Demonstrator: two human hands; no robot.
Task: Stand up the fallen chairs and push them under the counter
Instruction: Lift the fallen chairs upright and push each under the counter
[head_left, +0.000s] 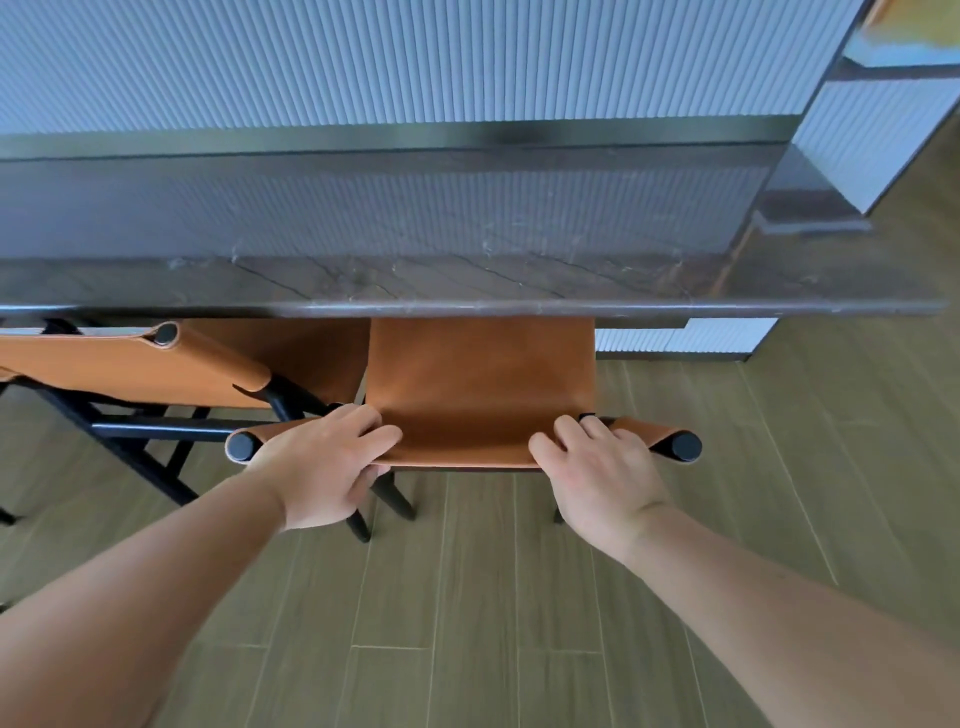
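Floor (467, 649) of long grey-brown wood-look planks, pale seams running away from the viewer. Beyond, a wall of pale blue-grey fluted panelling (395, 57), fine vertical ribs. A dark band (395, 132) runs along its lower edge. At far right, a ribbed corner column (872, 135), something blurred orange above it.

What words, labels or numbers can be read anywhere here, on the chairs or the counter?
None: no text shows on the chair held by both hands, the second chair, the counter or the ribbed wall panel.
The blurred object at top right shows nothing readable.
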